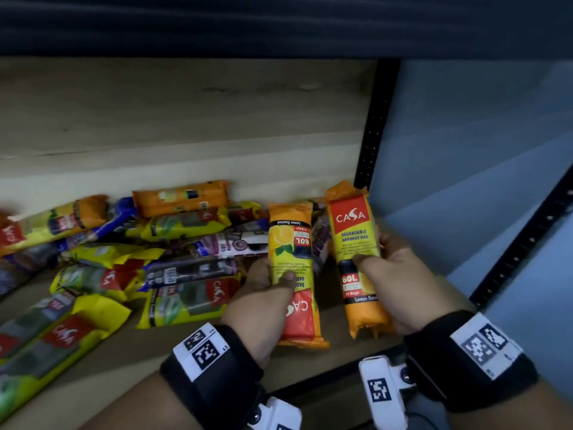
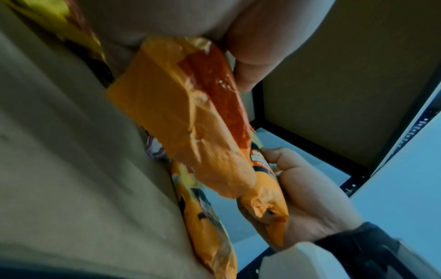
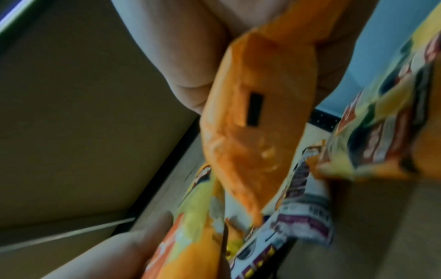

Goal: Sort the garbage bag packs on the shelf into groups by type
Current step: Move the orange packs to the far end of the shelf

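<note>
The sorting looks barely begun: beyond and to the outer side of the left hand (image 1: 263, 293), a jumbled heap of packs (image 1: 130, 262), yellow, purple and orange, lies mixed together on the shelf (image 1: 173, 346), with one orange pack at the back (image 1: 181, 198) lying apart from its kind. Each hand carries an orange lemon-scented pack: the left hand wraps its thumb and fingers round the left orange pack (image 1: 294, 274), held label-inverted, while the right hand (image 1: 400, 283) grips the right orange pack (image 1: 356, 252) upright, thumb across its front. The two packs stand side by side, near but not touching, over the bare shelf corner, likely where the orange group will start.
</note>
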